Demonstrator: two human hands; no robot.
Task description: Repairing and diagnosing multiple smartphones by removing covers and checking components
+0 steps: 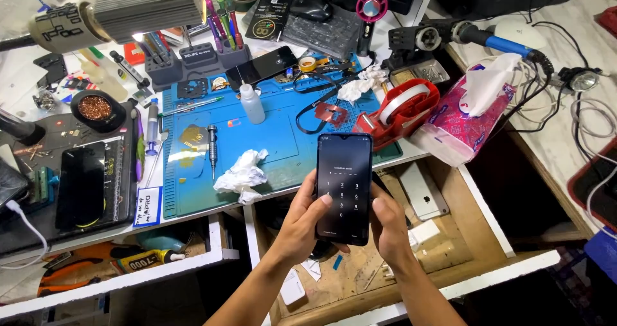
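Note:
A black smartphone (344,188) stands upright in both my hands over an open wooden drawer (450,236). Its screen is lit with a number keypad. My left hand (302,226) grips the phone's left edge, the thumb resting on the screen near the keypad. My right hand (389,226) holds the right edge from behind, thumb at the side. Just beyond the phone lies a blue work mat (276,123) with a crumpled white tissue (241,175) and a metal screwdriver (213,147) on it.
A red tape dispenser (402,110) and a pink tissue pack (459,117) sit right of the mat. A small white bottle (251,103), another black phone (262,66), tool holder (193,59) and a phone on a dark pad (80,184) lie left and behind. A silver phone (423,191) rests in the drawer.

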